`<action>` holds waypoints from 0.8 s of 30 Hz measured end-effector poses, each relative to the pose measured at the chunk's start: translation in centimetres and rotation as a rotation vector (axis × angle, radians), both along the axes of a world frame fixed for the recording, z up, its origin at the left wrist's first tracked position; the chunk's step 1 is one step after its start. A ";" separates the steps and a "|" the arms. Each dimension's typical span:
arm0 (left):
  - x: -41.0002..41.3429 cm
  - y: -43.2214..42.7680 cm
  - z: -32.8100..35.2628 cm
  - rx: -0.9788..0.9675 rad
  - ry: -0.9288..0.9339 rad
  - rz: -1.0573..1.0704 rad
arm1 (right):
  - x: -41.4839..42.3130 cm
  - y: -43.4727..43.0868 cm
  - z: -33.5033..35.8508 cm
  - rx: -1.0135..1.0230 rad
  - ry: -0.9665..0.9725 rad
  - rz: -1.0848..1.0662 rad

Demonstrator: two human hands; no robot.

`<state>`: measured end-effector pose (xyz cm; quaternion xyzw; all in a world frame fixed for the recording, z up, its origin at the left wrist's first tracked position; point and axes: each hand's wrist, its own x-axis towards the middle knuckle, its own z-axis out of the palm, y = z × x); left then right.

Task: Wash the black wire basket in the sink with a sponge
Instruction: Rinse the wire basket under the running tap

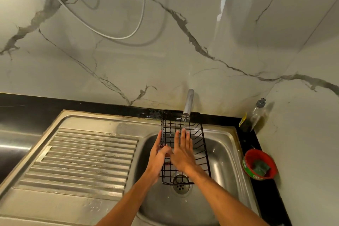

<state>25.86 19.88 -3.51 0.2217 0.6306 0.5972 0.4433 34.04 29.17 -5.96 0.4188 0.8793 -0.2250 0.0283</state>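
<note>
Your left hand grips the near-left rim of the black wire basket, which sits over the sink under the tap; right hand lies flat, fingers released, spongeless; fetch the sponge from the right

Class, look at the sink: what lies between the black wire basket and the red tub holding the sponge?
In the head view, only bare steel: the sink wall and rim, then black counter, between basket and red tub.

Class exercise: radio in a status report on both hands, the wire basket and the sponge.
Left hand gripping black wire basket edge; right hand flat, open on it. Basket held over sink, under tap. Sponge untouched in red tub. Nothing blocking.
</note>
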 end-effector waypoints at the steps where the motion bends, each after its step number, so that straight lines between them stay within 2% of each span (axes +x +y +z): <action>1: 0.0 0.2 0.2 0.007 -0.024 0.014 | -0.1 0.3 -0.2 0.034 0.002 0.046; 4: -0.1 0.4 -0.1 0.014 -0.064 0.023 | 0.1 2.5 -0.5 0.084 0.065 -0.023; 6: 0.3 0.6 -0.6 -0.004 -0.069 0.016 | -0.5 2.9 -0.3 0.111 0.027 -0.069; 10: 0.8 1.1 -0.8 0.003 -0.075 -0.014 | -0.7 2.8 -0.2 0.163 0.059 0.061; 13: 0.6 1.2 -0.7 -0.027 -0.058 -0.024 | 0.1 3.9 -0.2 0.146 0.031 -0.075; 17: 0.6 1.0 -1.2 0.027 -0.057 0.004 | 0.0 2.7 -0.1 0.229 0.017 0.248; 21: 0.2 1.3 -0.2 -0.002 -0.030 -0.016 | 0.2 3.4 0.0 0.235 0.038 0.107; 24: 0.2 1.1 -0.4 0.039 -0.066 0.032 | -0.5 2.2 0.0 0.255 0.033 0.367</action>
